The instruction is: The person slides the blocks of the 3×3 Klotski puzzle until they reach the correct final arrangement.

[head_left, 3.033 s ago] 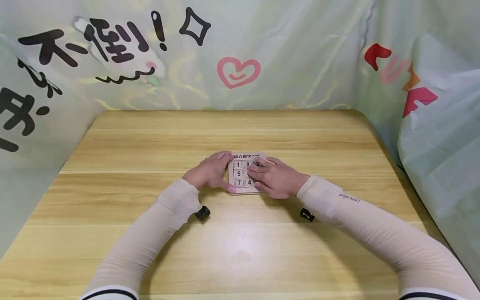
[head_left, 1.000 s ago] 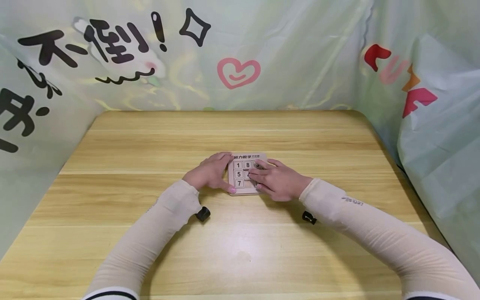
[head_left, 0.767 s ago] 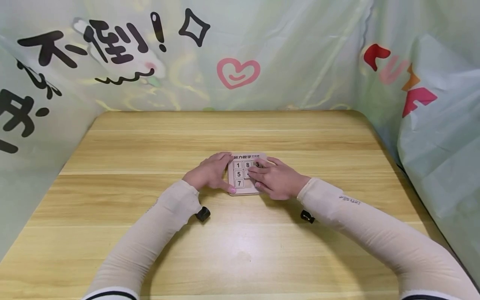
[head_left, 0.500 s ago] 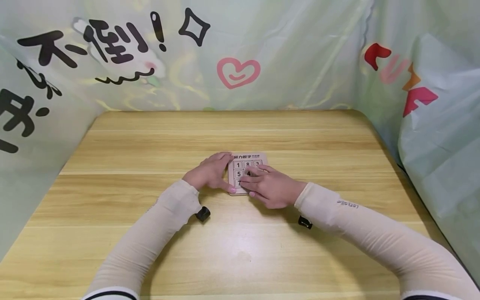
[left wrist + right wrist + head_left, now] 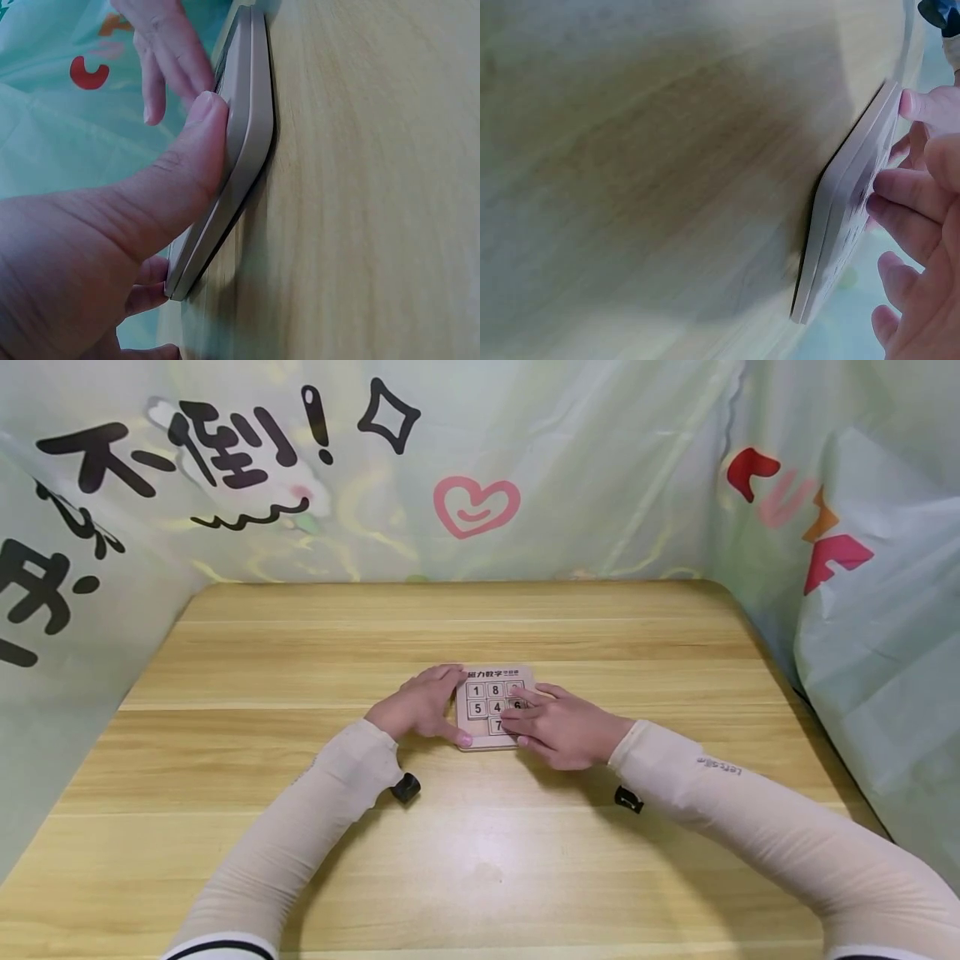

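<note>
A flat pinkish sliding number puzzle [image 5: 471,739] lies on the table, printed with Chinese characters along its far edge. Tiles 1, 8, 5, 4, 6 and 7 can be read; the lower left cell is a bare gap. At the puzzle's left side my left hand [image 5: 420,703] holds it, thumb on the near corner and fingers at the far one. My right hand [image 5: 573,728] reaches over from the right, fingertips touching the tiles near the 7, fairly straight in the right wrist view. Those fingers cover the lower right tile and part of the top right one.
The light wood table [image 5: 480,860] spreads around the puzzle on all sides. Behind it and at the right hangs a pale green printed sheet [image 5: 600,468]. Beige sleeves cover both forearms, and a small black object [image 5: 406,787] sits under the left wrist.
The 4 tile has slid up from the bottom row to the centre. After that the 7 has slid right from the lower left corner under my right fingers. My left hand stays put.
</note>
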Action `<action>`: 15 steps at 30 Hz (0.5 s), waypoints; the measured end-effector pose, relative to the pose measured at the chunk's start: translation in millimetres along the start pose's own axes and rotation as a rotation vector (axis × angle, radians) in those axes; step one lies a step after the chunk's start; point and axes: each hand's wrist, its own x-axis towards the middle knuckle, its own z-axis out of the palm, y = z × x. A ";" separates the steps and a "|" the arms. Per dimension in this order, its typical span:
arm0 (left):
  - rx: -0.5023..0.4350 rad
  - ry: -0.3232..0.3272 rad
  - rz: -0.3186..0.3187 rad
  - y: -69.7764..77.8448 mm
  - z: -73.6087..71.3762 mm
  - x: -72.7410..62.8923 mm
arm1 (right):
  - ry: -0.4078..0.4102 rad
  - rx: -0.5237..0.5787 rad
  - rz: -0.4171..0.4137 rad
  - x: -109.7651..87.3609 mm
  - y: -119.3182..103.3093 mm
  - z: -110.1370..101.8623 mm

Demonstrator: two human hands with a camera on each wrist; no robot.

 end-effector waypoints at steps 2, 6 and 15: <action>0.004 -0.001 0.000 -0.3 -0.4 0.1 | 0.010 0.001 -0.002 3.8 0.6 0.1; 0.001 -0.005 0.003 0.2 -1.0 -0.4 | 0.018 0.009 -0.003 15.3 0.5 0.8; 0.016 -0.013 0.004 0.3 -0.1 0.4 | -0.024 -0.018 0.012 30.6 -0.7 4.0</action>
